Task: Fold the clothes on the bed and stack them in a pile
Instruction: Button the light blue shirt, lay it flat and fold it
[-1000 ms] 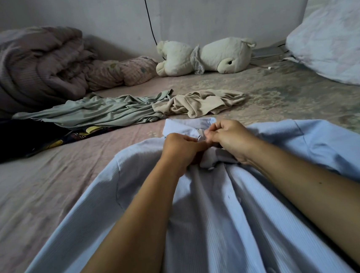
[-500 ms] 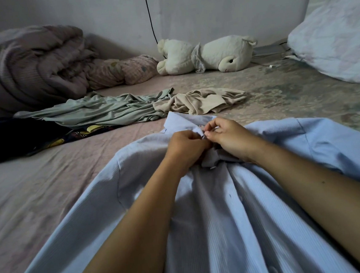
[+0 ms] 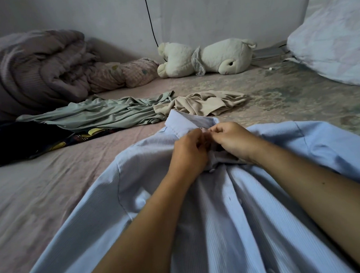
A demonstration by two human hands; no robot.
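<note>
Home bedroom: bed (image 3: 38,205) w/ rolled quilt (image 3: 25,72), pillow (image 3: 337,42), plush toy (image 3: 209,58), loose clothes (image 3: 98,115).

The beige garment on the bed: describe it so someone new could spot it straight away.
Start at the white plush toy lying against the far wall, then come toward the camera across the bed. The beige garment lies crumpled just beyond the collar of the light blue shirt. It sits right of the sage green garment, smaller and tan rather than green.
</note>
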